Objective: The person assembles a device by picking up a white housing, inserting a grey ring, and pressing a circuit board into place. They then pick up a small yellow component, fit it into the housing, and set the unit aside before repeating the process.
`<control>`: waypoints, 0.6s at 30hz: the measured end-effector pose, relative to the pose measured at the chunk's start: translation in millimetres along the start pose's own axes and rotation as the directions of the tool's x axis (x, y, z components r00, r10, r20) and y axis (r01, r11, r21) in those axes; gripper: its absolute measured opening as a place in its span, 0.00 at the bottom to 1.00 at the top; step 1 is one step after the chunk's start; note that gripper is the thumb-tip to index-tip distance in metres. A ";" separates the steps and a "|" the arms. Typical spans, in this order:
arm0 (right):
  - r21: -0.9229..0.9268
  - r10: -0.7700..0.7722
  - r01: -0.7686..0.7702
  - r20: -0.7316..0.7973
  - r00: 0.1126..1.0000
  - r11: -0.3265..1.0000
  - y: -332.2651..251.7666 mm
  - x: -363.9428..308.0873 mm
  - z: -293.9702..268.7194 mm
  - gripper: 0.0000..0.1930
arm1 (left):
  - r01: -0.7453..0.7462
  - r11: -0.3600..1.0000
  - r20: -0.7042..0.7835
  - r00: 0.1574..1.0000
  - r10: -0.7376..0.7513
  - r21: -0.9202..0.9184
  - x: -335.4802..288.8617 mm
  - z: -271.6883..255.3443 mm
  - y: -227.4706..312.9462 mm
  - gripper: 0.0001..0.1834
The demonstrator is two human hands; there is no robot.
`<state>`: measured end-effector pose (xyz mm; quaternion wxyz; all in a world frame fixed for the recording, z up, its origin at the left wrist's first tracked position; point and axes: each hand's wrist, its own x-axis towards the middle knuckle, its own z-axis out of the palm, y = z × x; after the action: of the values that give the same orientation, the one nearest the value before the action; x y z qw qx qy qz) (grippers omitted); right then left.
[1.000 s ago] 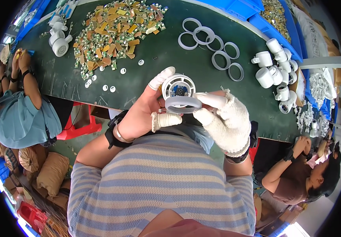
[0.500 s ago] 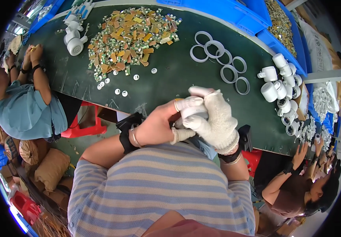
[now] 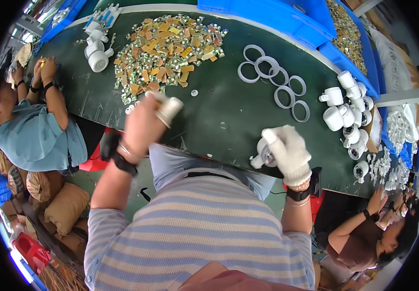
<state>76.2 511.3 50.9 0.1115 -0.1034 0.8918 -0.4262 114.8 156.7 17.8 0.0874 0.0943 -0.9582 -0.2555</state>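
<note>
The right hand (image 3: 288,154), in a white knitted glove, is clamped on a white housing (image 3: 260,156) at the near edge of the green table (image 3: 209,123); its fingers lie over the housing's upper right side, and a small side piece sticks out at the lower left. Whether the housing touches the table is hard to tell. The left hand (image 3: 145,119), bare but for white finger covers (image 3: 170,110), is blurred near the small white discs (image 3: 129,109), so I cannot tell whether its fingers are apart or together, or whether they hold anything. One disc lies off to their right. Beyond them spreads a heap of boards (image 3: 166,51). Seven pale rings (image 3: 269,76), some overlapping, lie between the heap and a cluster of more white housings (image 3: 345,114). Blue bins (image 3: 277,19) line the far edge.
</note>
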 end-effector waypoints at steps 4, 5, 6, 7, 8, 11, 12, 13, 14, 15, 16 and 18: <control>-0.318 -0.361 0.286 -0.209 0.909 0.904 15.8 33.3 0.7 0.12 | -0.028 0.985 -0.035 0.999 0.034 0.172 32.9 -2.9 -23.5 0.19; -0.374 -0.448 0.346 -0.235 0.862 0.861 14.1 39.5 4.5 0.12 | -0.071 0.980 -0.056 0.995 0.082 0.184 33.4 1.4 -25.5 0.18; -0.382 -0.479 0.362 -0.275 0.834 0.850 7.3 34.9 5.8 0.10 | -0.084 0.983 -0.045 0.995 0.093 0.165 33.6 5.3 -29.3 0.18; -0.387 -0.514 0.387 -0.311 0.800 0.837 1.2 32.9 5.4 0.09 | -0.165 0.982 -0.089 0.981 0.173 0.091 31.8 9.1 -35.9 0.16; -0.480 -0.461 0.340 -0.156 0.874 0.808 -3.4 21.7 0.4 0.07 | -0.246 0.969 -0.140 0.959 0.246 0.020 29.7 13.1 -37.9 0.15; -0.537 -0.550 0.377 -0.205 0.809 0.754 -5.2 -14.5 14.8 0.12 | -0.135 0.991 -0.087 0.987 0.132 -0.026 19.7 20.3 -34.7 0.14; -0.558 -0.535 0.352 -0.203 0.820 0.752 -5.8 -21.8 22.1 0.12 | -0.035 0.999 0.006 0.999 0.034 0.016 16.3 17.6 -26.8 0.13; -0.582 -0.515 0.320 -0.204 0.833 0.748 -6.3 -27.9 28.3 0.13 | -0.041 0.999 0.015 0.999 0.041 0.011 12.4 19.2 -16.3 0.13; -0.586 -0.464 0.272 -0.203 0.862 0.763 -6.0 -31.5 34.3 0.13 | -0.026 0.988 0.003 1.000 0.027 -0.153 8.2 21.4 -5.5 0.13; -0.586 -0.460 0.268 -0.204 0.864 0.764 -0.3 -31.9 39.6 0.13 | -0.008 0.951 -0.010 1.000 0.006 -0.309 5.2 22.4 0.8 0.13; -0.601 -0.481 0.261 -0.238 0.844 0.755 7.8 -31.7 45.6 0.13 | -0.085 0.920 -0.005 0.996 0.090 -0.382 3.8 26.4 4.1 0.13; -0.575 -0.479 0.231 -0.326 0.815 0.785 8.9 -34.0 51.2 0.12 | 0.011 0.819 0.145 0.985 0.088 -0.573 -8.0 28.8 20.9 0.12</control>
<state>122.5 488.5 16.4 -0.2169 -0.1972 0.9349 -0.2002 113.5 189.9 2.9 0.0372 0.0227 -0.8430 -0.5361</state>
